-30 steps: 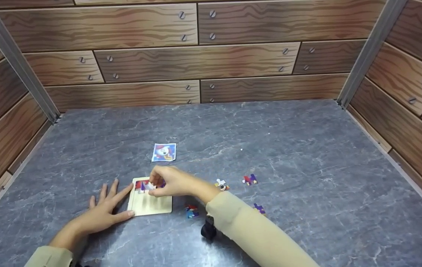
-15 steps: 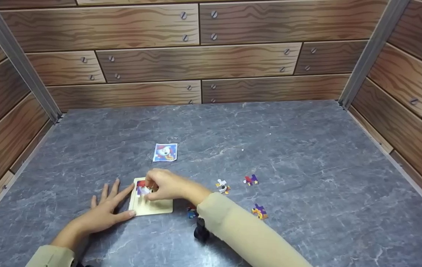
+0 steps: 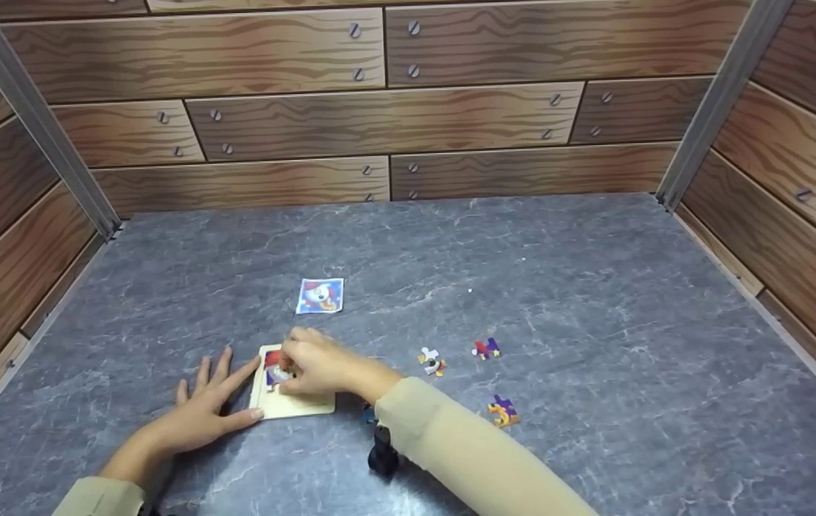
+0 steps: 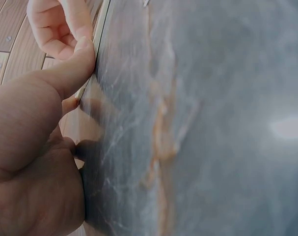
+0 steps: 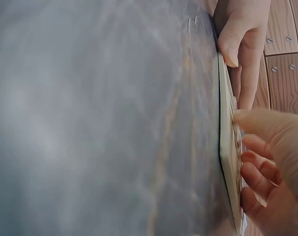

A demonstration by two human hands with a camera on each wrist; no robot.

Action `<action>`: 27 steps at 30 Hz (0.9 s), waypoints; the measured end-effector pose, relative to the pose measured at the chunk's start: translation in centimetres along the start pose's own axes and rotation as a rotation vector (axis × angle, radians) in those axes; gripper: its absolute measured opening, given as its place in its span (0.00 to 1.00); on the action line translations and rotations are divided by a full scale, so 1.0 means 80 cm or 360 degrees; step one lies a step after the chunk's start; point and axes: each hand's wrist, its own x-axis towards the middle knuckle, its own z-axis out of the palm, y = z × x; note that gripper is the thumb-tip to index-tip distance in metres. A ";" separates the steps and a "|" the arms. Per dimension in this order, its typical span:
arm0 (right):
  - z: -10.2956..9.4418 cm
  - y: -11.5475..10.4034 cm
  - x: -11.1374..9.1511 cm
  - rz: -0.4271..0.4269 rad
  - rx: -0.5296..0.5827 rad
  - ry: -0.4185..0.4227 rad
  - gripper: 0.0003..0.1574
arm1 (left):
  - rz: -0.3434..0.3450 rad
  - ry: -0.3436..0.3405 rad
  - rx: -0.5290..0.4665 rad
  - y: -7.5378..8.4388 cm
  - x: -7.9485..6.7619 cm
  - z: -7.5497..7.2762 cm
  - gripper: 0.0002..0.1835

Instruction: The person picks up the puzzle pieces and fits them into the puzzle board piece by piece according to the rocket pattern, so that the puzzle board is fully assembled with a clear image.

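A cream puzzle tray (image 3: 298,407) lies flat on the table, with red, white and purple puzzle pieces in its upper part. My left hand (image 3: 200,408) rests to its left with fingers spread, index finger and thumb touching the tray's edge. Over the upper middle of the tray is my right hand (image 3: 318,367), its fingers curled. Its thumb and fingertips are on a puzzle piece (image 3: 277,375), mostly hidden beneath them. In the right wrist view, the thumb (image 5: 259,120) and curled fingers come down on top of the tray (image 5: 229,162).
A small picture card (image 3: 320,296) of a white dog-like figure lies behind the tray. To the right lie loose pieces: a white one (image 3: 432,361), a red and purple one (image 3: 486,349), and a purple and yellow one (image 3: 503,411). A blue piece (image 3: 369,413) is partly hidden by the right sleeve.
My right hand has brought the white and purple piece down onto the tray and shifted slightly toward me. The left hand has stayed at the tray's edge.
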 end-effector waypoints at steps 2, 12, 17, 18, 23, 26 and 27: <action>0.002 -0.001 0.000 -0.0002 -0.0030 0.0009 0.15 | 0.0003 -0.0001 -0.0001 -0.001 -0.001 0.001 0.43; 0.002 -0.003 0.004 0.0078 0.0002 0.0003 0.15 | 0.0041 0.0024 -0.0012 -0.001 -0.002 0.002 0.42; 0.004 -0.009 0.005 0.0130 -0.0039 0.0049 0.17 | 0.0028 0.0020 -0.0005 -0.003 -0.001 0.004 0.43; 0.005 -0.010 0.005 0.0128 -0.0052 0.0056 0.18 | 0.0031 0.0023 -0.0003 -0.004 -0.001 0.004 0.43; 0.003 -0.012 0.005 0.0105 -0.0097 0.0037 0.25 | 0.0046 0.0025 0.0000 -0.003 -0.001 0.001 0.42; 0.002 -0.013 0.004 0.0094 -0.0115 0.0012 0.23 | 0.0051 0.0020 -0.0006 -0.003 -0.001 0.001 0.42; 0.002 -0.013 0.004 0.0092 -0.0121 0.0007 0.22 | 0.0046 0.0018 -0.0002 -0.002 -0.001 0.000 0.42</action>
